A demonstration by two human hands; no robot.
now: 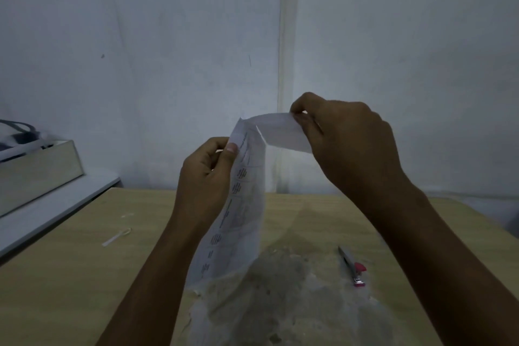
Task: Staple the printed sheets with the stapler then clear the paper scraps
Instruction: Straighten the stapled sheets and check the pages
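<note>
Two hands hold the printed sheets (238, 205) up above the counter (84, 275) in the head view, the only view given. The left hand (207, 174) pinches the left edge near the top, thumb on the printed face and fingers curled behind. The right hand (342, 143) pinches the top right corner between thumb and forefinger and draws it out to the right, so the upper part folds over or peels away from the rest; whether that is one sheet bent or a second sheet lifted off I cannot tell. The lower edge of the paper hangs down to a worn, pale patch of the counter, and I cannot tell if it touches.

The stapler (352, 265), slim, silver and pink-ended, lies on the counter to the right of the paper, under the right forearm, well apart from both hands. A thin paper scrap (116, 237) lies at the left of the counter, near a white shelf (56, 205).

No staple can be made out in the sheets, so I judge stapling either not yet done or being checked. With the scrap lying there, clearing is clearly left to do.
</note>
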